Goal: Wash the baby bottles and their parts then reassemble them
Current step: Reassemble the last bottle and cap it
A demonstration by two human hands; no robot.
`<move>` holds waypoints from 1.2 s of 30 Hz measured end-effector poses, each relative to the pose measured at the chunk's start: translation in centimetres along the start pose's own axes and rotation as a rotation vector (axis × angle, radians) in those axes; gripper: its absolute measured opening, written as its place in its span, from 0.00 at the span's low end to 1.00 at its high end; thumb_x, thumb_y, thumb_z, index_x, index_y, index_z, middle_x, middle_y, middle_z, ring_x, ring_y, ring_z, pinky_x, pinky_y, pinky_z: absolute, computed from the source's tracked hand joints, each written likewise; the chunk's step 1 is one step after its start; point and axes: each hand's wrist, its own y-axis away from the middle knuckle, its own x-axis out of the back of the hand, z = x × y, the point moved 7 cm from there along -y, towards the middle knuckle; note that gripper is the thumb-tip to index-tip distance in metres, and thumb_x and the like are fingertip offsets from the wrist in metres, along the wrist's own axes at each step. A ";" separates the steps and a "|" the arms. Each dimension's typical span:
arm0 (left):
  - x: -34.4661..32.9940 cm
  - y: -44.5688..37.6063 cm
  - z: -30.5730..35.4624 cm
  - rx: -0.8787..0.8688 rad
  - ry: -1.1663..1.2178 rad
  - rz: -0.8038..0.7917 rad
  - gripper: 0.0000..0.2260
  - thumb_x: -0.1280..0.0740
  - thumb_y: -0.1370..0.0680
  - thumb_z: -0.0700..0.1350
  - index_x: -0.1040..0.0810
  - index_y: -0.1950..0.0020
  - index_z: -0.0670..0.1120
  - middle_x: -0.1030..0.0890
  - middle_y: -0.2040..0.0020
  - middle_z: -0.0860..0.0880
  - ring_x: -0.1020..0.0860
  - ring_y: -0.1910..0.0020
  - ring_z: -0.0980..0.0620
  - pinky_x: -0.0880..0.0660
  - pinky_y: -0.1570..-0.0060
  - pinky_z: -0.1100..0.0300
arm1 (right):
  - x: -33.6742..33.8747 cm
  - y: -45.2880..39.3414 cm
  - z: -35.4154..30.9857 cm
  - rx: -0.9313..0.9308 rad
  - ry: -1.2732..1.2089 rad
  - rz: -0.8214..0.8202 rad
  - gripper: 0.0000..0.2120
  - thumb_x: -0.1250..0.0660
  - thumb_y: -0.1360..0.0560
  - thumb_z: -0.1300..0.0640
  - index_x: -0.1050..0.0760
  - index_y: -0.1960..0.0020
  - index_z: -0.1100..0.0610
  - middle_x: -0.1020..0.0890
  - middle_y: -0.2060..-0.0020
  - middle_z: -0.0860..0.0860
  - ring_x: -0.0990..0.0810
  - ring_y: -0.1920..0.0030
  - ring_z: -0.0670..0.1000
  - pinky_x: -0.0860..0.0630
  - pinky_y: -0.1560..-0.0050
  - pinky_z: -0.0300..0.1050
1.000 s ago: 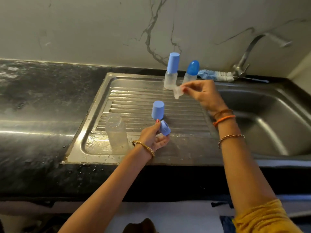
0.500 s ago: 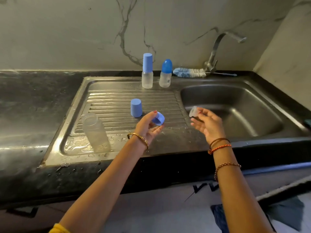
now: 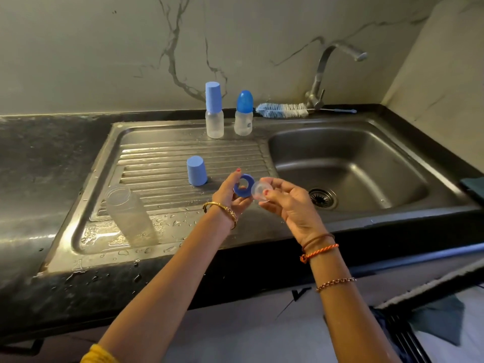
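Observation:
Over the draining board's right edge my left hand (image 3: 230, 196) grips a blue screw ring (image 3: 244, 185), its hole facing me. My right hand (image 3: 289, 203) pinches a clear silicone teat (image 3: 259, 191) right beside the ring, touching or nearly touching it. An open, clear bottle body (image 3: 129, 214) stands on the wet front left of the draining board (image 3: 162, 153). A loose blue cap (image 3: 196, 170) stands upside down mid-board. Two assembled small bottles stand at the back: one with a tall pale blue cap (image 3: 214, 113), one with a rounded blue cap (image 3: 244, 113).
The steel sink basin (image 3: 348, 166) with its drain lies to the right, the tap (image 3: 322, 82) behind it. A blue and white bottle brush (image 3: 282, 110) lies along the back ledge. Dark wet countertop (image 3: 47, 153) stretches to the left. A dark cloth sits at the far right edge.
My right hand brought the clear teat from the back bottles, across the basin's edge, to the ring. My left hand turned the ring so its hole faces me. The view shifted right.

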 end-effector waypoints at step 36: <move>-6.0 -0.3 1.4 -0.392 -0.635 -0.259 0.11 0.44 0.18 0.45 0.24 0.43 0.43 0.20 0.59 0.47 0.20 0.64 0.54 0.21 0.65 0.65 | 2.8 -4.5 -3.9 0.313 0.640 0.286 0.12 0.32 0.26 0.57 0.21 0.44 0.59 0.19 0.57 0.48 0.22 0.61 0.40 0.25 0.59 0.31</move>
